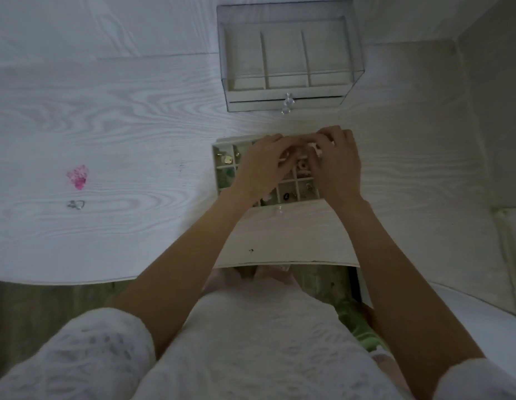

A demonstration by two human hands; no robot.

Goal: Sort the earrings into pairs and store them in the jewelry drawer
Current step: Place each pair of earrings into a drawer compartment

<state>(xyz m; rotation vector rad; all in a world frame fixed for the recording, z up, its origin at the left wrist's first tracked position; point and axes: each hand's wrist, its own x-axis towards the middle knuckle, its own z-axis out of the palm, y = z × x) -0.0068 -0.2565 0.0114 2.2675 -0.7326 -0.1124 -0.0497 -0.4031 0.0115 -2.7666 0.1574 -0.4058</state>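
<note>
- Both hands are held together over the far half of the compartmented drawer tray [217,168]; the left hand [264,166] and the right hand [336,166] nearly meet at the fingertips.
- The grip of each hand is seen curled inward with fingers bent, but whether an earring is pinched cannot be told, since the fingertips hide one another.
- A small pink-and-white earring [303,166] is seen in a compartment just below the meeting fingertips, between the two hands.
- Gold-coloured earrings [228,159] lie in a far-left compartment, just beside the left hand.
- A dark round earring [286,195] lies in a near compartment, between the wrists.
- Green pieces [228,177] are seen in the left-hand compartments, partly covered by the left wrist.
- A pink earring [78,176] and a clear silvery earring [76,204] lie on the white wood-grain tabletop [135,111], well apart from both hands, to the left.
- A clear acrylic jewelry box [291,56] stands beyond the tray, its upper drawer divided into three compartments.
</note>
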